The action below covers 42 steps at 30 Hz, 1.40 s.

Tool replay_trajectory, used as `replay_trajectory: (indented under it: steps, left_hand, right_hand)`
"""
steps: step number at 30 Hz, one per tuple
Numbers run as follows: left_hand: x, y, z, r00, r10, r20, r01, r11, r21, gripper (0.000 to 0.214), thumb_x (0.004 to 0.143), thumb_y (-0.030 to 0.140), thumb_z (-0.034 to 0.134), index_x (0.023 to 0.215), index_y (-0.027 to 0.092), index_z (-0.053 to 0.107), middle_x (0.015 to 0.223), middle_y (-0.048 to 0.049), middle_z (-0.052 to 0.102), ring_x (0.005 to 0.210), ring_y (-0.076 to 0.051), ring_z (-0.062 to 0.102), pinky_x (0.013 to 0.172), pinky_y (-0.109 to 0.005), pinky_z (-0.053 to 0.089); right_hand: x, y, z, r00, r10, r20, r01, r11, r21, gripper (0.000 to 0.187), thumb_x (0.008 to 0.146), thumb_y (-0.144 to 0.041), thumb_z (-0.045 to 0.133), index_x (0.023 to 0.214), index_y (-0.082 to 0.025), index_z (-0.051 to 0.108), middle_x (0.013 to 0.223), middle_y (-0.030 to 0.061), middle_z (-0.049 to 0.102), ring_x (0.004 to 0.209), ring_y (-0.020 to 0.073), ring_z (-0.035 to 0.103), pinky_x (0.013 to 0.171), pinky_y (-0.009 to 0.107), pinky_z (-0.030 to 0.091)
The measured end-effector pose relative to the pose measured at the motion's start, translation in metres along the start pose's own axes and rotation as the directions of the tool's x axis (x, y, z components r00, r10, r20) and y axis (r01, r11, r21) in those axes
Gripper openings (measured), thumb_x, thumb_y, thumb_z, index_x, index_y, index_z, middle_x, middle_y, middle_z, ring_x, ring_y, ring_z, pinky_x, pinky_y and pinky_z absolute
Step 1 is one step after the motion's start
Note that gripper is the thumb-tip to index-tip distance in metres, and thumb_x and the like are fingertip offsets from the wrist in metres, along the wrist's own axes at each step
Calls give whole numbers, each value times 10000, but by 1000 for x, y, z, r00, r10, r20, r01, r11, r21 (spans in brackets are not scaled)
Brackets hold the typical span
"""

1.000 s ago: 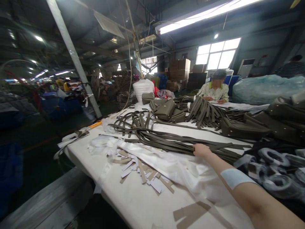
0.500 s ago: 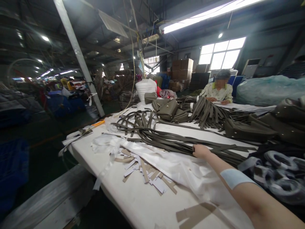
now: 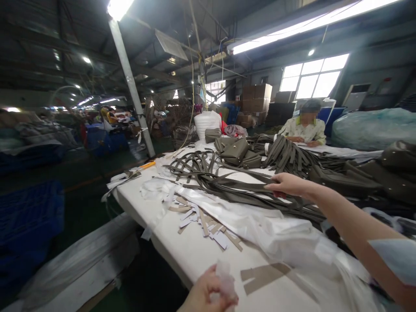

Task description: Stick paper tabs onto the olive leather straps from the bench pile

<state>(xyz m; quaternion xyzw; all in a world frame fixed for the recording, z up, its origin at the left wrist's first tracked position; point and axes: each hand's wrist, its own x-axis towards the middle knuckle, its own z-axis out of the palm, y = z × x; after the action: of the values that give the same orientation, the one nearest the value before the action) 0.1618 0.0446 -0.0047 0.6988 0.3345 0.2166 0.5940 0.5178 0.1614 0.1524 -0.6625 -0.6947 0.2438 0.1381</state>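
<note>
Beige and white strips (image 3: 208, 225) scattered on white table (image 3: 182, 251); my left hand (image 3: 209, 292), by the near edge, clamped on a crumpled translucent wad (image 3: 224, 275); dark straps (image 3: 224, 186) mid-table, looped at left; my right hand (image 3: 287, 184), well apart from my left, pinches strap; olive bags (image 3: 344, 180) rightmost.

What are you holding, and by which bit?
Right hand: a dark strap, seemingly near one end. Left hand: a crumpled translucent piece; which part can't be told.
</note>
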Motion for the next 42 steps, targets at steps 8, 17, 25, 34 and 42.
replay_trajectory:
  steps: [8, 17, 25, 34, 42]
  left_hand:
    - [70, 74, 36, 990, -16, -139, -97, 638, -764, 355, 634, 418, 862, 781, 111, 760, 745, -82, 735, 691, -187, 671, 725, -292, 506]
    - [92, 103, -36, 885, -66, -462, -351, 557, -753, 118, 769, 198, 780, 708, 126, 709, 674, -23, 732, 655, -98, 676, 715, -179, 512]
    - [69, 94, -28, 940, -109, -323, -192, 613, -767, 144, 795, 241, 764, 808, 102, 727, 795, -76, 755, 779, -189, 725, 685, -240, 555]
    - [-31, 46, 16, 973, 129, 191, -118, 991, -70, 266, 820, 384, 711, 762, 133, 776, 815, -102, 748, 790, -192, 682, 770, -265, 513]
    - [-83, 48, 30, 926, 142, 349, -218, 957, 189, 388, 931, 427, 537, 730, 175, 754, 801, -93, 725, 808, -183, 671, 807, -236, 483]
  right_hand:
    - [-114, -70, 76, 867, -135, 480, 25, 973, 229, 165, 764, -326, 650, 793, -169, 609, 700, 21, 719, 548, 134, 642, 525, 213, 462]
    - [-205, 0, 22, 805, 33, 592, -306, 878, 368, 326, 680, -426, 784, 720, -149, 617, 598, 16, 686, 473, 110, 609, 490, 197, 491]
    - [-244, -38, 56, 997, -50, 61, -24, 552, 833, 358, 902, -541, 560, 880, -186, 597, 460, -79, 503, 322, 40, 288, 446, 198, 407]
    - [-242, -52, 145, 900, 245, -361, 266, 350, 898, 440, 912, -624, 399, 910, -248, 627, 757, 43, 587, 651, 187, 547, 611, 316, 478]
    - [-237, -60, 223, 985, 90, -147, 132, 160, 978, 344, 867, -396, 675, 1188, -277, 647, 1014, 29, 708, 712, 138, 632, 702, 282, 512]
